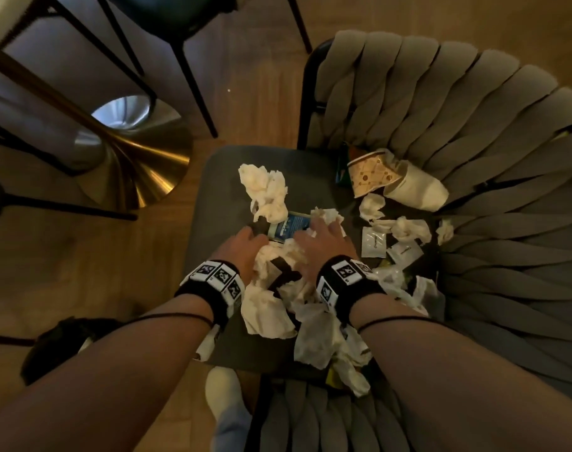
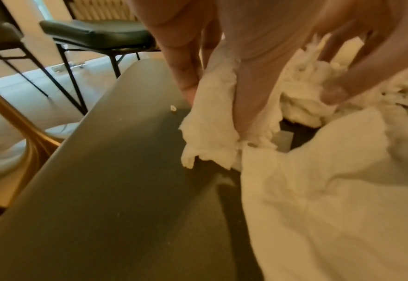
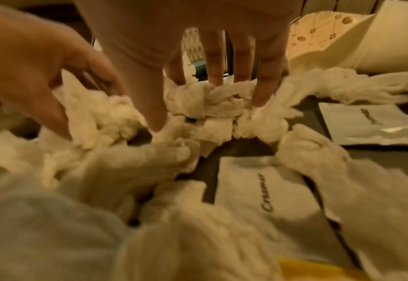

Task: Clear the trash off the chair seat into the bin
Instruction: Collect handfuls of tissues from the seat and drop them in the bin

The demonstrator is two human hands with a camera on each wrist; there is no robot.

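Observation:
The dark grey chair seat (image 1: 219,190) is littered with crumpled white tissues (image 1: 265,190), a blue packet (image 1: 287,226), two tipped paper cups (image 1: 372,176) and white sachets (image 1: 374,243). Both hands lie side by side on the middle heap of tissues (image 1: 278,262). My left hand (image 1: 255,243) has a wad of tissue (image 2: 212,133) pinched between thumb and fingers (image 2: 184,79). My right hand (image 1: 323,230) presses spread, straight fingers (image 3: 265,91) down into a twisted tissue (image 3: 212,106). No bin shows clearly.
The chair's woven grey backrest (image 1: 441,109) curves round the right and near sides. A brass table base (image 1: 141,158) and black chair legs (image 1: 196,86) stand on the wood floor to the left. A dark object (image 1: 66,344) lies on the floor at lower left.

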